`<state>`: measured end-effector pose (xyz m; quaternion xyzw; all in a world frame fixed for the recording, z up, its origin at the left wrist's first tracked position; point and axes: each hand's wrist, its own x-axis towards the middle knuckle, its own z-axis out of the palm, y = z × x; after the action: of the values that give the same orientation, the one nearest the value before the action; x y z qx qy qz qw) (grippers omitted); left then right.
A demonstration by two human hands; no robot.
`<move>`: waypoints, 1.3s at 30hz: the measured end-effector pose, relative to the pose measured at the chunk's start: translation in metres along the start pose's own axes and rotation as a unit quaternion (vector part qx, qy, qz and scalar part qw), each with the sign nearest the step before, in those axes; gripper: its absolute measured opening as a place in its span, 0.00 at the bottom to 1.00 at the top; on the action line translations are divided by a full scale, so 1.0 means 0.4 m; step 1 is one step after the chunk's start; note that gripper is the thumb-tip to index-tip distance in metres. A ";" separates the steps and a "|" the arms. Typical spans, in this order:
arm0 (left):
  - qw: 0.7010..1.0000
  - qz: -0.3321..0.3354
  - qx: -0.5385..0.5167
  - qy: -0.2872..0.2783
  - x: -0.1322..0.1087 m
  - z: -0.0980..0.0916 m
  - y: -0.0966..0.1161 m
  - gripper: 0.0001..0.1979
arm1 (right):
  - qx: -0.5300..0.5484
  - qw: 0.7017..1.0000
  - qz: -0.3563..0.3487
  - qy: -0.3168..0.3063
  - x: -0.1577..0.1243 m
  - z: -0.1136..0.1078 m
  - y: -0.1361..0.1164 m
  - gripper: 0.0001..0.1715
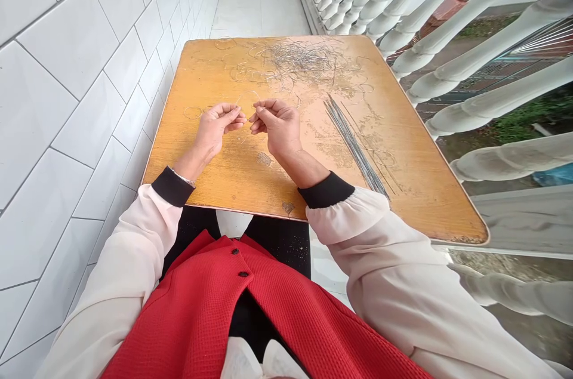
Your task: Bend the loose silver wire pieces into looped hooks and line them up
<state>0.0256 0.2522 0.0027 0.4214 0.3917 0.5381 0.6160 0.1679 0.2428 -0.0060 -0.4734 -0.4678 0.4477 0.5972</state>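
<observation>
Step in hand: looks like fine handwork on a thin wire (252, 92), shaping or joining; which of these, can't tell.
Next move: seems to call for a steady pinch on both sides and small fingertip turns; wire is springy-looking, could slip.
Left hand (221, 122): thumb and fingers pinching, apparently on the thin wire.
Right hand (280, 122): same pinch, facing the left hand, fingertips near it.
Thin wire: between the 2 hands, above the tabletop (430, 200), an arc showing behind the fingertips; exact ends too fine to see.
Straight wires: 1 bundle (356, 146) beyond the right forearm; strands too many to count.
Tangled wires: 1 heap (304, 59) at the far side; strands uncountable.
Wire ring: 1 clear ring (192, 108) left of the left hand; other loops scattered, no sure count.
Hands: 2.
</observation>
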 end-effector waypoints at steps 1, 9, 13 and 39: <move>1.000 -0.001 -0.004 -0.001 -0.002 0.001 -0.001 0.10 | -0.003 1.000 -0.003 0.001 0.001 0.000 0.004 0.08; 0.999 -0.022 -0.034 -0.003 -0.014 0.010 -0.006 0.11 | 0.011 1.000 0.004 -0.002 0.007 -0.003 0.017 0.08; 0.999 -0.029 -0.038 -0.001 -0.015 0.012 -0.009 0.12 | 0.007 1.000 -0.014 0.010 0.013 -0.007 0.020 0.08; 0.987 0.053 0.151 0.018 0.008 -0.027 0.015 0.03 | -0.055 0.998 0.006 -0.023 -0.003 -0.014 -0.011 0.15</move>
<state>0.0138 0.2568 0.0046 0.5201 0.4566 0.5119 0.5089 0.1737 0.2399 -0.0026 -0.4983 -0.5021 0.4358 0.5565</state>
